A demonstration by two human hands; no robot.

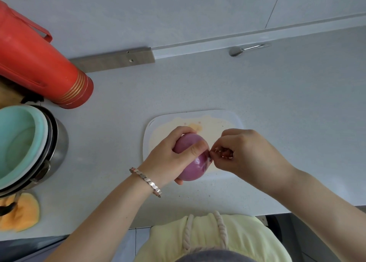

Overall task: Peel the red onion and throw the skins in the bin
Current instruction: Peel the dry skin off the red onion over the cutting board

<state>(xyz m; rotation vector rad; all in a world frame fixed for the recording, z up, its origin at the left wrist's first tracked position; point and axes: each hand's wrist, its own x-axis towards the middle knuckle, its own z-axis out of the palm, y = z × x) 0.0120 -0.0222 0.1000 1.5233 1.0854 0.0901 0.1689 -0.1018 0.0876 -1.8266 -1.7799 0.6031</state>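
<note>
A red onion [193,167], smooth and purple, is held just above a white cutting board [235,119]. My left hand [170,157] wraps around it from the left, thumb across its top. My right hand [243,151] is at the onion's right end, its fingertips pinching at the root tip, with bits of papery skin [224,153] bunched in the curled fingers. No bin is in view.
A red thermos jug [39,64] stands at the back left of the pale counter. A steel pot [59,143] with a mint-green bowl [17,143] in it sits at the left edge, an orange cloth [21,214] in front of it. A metal spoon [245,49] lies at the back.
</note>
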